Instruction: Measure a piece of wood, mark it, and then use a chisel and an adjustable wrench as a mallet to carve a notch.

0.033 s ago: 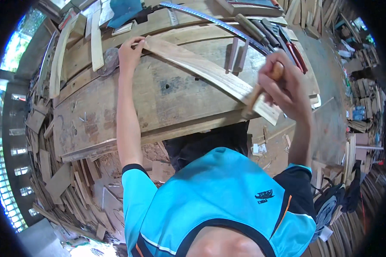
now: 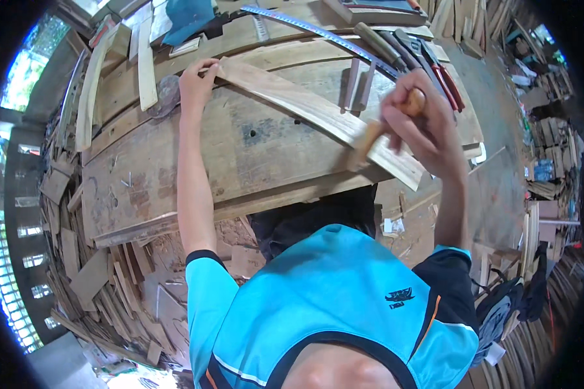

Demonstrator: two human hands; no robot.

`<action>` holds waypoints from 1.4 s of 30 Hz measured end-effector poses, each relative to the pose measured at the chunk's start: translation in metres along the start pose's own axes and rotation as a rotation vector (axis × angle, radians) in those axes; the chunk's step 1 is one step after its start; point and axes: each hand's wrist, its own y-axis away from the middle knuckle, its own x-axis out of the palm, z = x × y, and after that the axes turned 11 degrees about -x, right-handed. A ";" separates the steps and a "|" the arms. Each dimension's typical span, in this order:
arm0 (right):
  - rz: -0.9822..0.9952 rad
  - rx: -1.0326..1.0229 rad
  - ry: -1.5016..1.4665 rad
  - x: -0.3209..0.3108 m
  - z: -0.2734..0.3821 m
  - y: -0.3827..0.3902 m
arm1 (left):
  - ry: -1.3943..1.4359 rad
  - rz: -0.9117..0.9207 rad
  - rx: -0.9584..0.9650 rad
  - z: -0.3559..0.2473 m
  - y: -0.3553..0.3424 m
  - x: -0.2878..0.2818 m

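1. Plank, pale wood, one piece: lies slantwise on the table, its near right end jutting past the table's near edge
2. Left hand, yours: at the plank's far left end, fingers bent against it; whether you grip it or only press it, I cannot tell
3. Right hand, yours: above the plank's near right part, fist closed on a wooden tool
4. Wooden tool, blurred, exact kind unclear: a rounded end shows in your fist, a pale bar crosses the plank
5. Ruler strip, long, bluish, graduated: beyond the plank
6. Two narrow pieces, side by side: just beyond the plank's middle
7. Pliers, red-handled: beyond the plank's near right end, to the right
8. Dark disc, round: left of the plank's far end
9. Nails, thin, a few: well left of the plank, nearer you
10. Blue cloth: beyond the plank's far left end
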 end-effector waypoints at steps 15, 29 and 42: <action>-0.650 0.098 -0.007 -0.050 0.002 0.107 | 0.008 -0.011 -0.023 -0.003 0.002 0.000; -0.935 0.030 0.078 -0.062 -0.018 0.131 | -0.016 0.026 -0.060 -0.006 0.006 -0.002; -1.352 -0.149 -0.090 -0.046 -0.031 0.109 | 0.026 0.004 -0.085 0.009 0.000 -0.001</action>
